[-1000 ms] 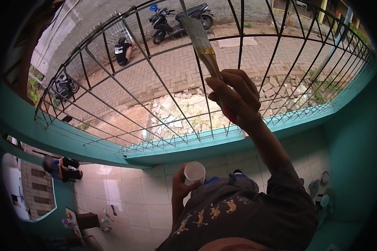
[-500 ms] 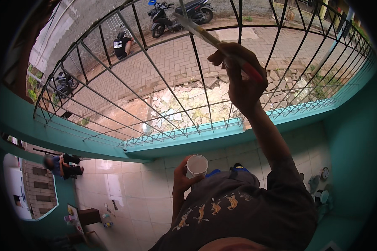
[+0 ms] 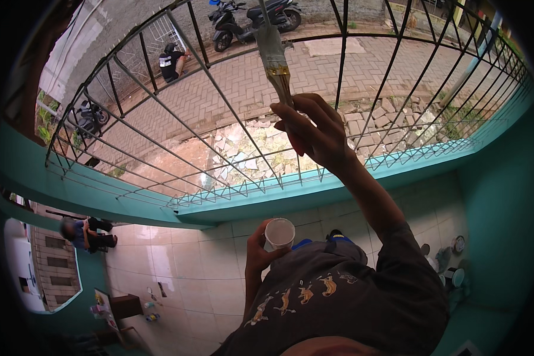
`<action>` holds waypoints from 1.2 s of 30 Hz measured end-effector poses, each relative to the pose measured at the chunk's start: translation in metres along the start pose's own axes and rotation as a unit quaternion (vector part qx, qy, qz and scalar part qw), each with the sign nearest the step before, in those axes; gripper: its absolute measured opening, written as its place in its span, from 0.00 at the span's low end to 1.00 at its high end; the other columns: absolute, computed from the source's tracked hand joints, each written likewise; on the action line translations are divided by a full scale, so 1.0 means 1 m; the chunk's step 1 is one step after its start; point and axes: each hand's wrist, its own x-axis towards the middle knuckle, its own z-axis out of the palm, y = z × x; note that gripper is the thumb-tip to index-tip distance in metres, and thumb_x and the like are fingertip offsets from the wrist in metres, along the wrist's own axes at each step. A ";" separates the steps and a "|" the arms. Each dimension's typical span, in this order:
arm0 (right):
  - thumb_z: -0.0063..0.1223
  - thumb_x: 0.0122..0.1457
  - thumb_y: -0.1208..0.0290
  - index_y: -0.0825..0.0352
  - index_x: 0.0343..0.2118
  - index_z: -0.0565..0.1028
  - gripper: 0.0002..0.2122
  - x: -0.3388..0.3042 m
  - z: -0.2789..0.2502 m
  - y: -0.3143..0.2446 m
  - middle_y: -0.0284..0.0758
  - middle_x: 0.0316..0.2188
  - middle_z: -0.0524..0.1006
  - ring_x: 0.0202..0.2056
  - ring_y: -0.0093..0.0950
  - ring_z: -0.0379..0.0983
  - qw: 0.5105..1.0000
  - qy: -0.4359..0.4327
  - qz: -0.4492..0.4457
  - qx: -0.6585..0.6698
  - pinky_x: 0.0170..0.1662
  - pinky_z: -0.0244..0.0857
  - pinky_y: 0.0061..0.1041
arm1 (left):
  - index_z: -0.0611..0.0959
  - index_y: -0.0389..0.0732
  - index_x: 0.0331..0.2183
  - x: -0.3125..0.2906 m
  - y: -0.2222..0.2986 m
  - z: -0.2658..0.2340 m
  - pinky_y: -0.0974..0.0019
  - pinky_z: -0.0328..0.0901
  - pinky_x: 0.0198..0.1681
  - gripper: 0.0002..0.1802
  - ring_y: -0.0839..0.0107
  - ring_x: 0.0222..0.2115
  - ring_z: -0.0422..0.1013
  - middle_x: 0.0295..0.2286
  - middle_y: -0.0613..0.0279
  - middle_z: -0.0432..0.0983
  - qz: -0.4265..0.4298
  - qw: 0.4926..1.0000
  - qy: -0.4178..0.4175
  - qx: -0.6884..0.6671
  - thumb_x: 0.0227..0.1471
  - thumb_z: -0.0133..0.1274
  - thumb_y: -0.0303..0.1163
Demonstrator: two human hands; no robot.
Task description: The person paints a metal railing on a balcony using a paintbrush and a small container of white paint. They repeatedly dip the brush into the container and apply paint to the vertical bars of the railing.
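My right hand is raised in front of the window grille and closed around the handle of a paintbrush. The brush points upward, its grey-coated bristles over a dark bar of the metal grille; whether they touch it I cannot tell. A bit of the red handle shows under my fingers. Lower down, near my waist, my left hand grips a white cup from its left side. The cup is upright with its open mouth towards me, and something pale lies inside.
A teal ledge runs below the grille. Beyond it are broken paving, a motorcycle and a crouching person. Another person sits at the left. Containers stand by the right wall; a small table is at lower left.
My right hand has moved left and slightly down, and the brush has turned from slanting left to nearly upright. My left hand and the cup stay about where they were.
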 end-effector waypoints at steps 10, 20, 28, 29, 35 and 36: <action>0.56 0.56 0.84 0.73 0.47 0.71 0.15 0.014 -0.021 -0.006 0.41 0.33 0.80 0.34 0.31 0.80 0.966 0.089 0.119 0.211 0.34 0.74 0.26 | 0.76 0.38 0.49 0.002 0.001 -0.005 0.61 0.63 0.54 0.38 0.69 0.47 0.72 0.43 0.61 0.77 -0.005 1.000 0.009 0.003 0.32 0.73 0.30; 0.59 0.52 0.83 0.73 0.45 0.74 0.16 0.030 -0.022 0.006 0.39 0.32 0.79 0.31 0.31 0.78 0.988 0.147 0.031 0.042 0.32 0.73 0.27 | 0.77 0.39 0.49 -0.001 -0.001 -0.006 0.62 0.64 0.53 0.37 0.70 0.47 0.72 0.42 0.61 0.77 0.009 1.000 0.018 -0.008 0.33 0.72 0.30; 0.66 0.45 0.74 0.67 0.46 0.75 0.22 0.010 -0.013 -0.016 0.36 0.32 0.79 0.34 0.32 0.78 0.999 0.018 -0.025 0.028 0.31 0.74 0.28 | 0.76 0.39 0.49 0.005 0.003 -0.006 0.62 0.63 0.53 0.38 0.70 0.46 0.72 0.43 0.61 0.77 0.007 1.000 0.000 -0.004 0.33 0.72 0.29; 0.66 0.45 0.76 0.67 0.46 0.74 0.22 0.013 -0.013 -0.015 0.37 0.32 0.79 0.34 0.32 0.78 0.998 0.034 -0.020 0.038 0.32 0.74 0.28 | 0.76 0.39 0.49 0.006 0.003 -0.006 0.62 0.63 0.53 0.38 0.70 0.46 0.72 0.43 0.61 0.77 0.010 1.000 0.002 -0.009 0.33 0.72 0.29; 0.55 0.59 0.82 0.72 0.46 0.72 0.12 0.031 -0.007 0.002 0.43 0.34 0.81 0.33 0.29 0.81 0.972 0.161 0.105 0.133 0.34 0.75 0.23 | 0.76 0.38 0.50 0.005 -0.002 -0.007 0.62 0.63 0.54 0.39 0.70 0.47 0.72 0.43 0.61 0.77 0.007 1.000 0.003 -0.018 0.33 0.72 0.29; 0.51 0.61 0.82 0.72 0.47 0.70 0.12 0.031 -0.010 0.001 0.43 0.33 0.81 0.35 0.28 0.81 0.963 0.171 0.126 0.168 0.36 0.75 0.22 | 0.76 0.38 0.50 0.006 0.000 -0.006 0.62 0.63 0.54 0.39 0.69 0.47 0.71 0.44 0.61 0.77 0.004 1.000 0.003 -0.023 0.32 0.73 0.29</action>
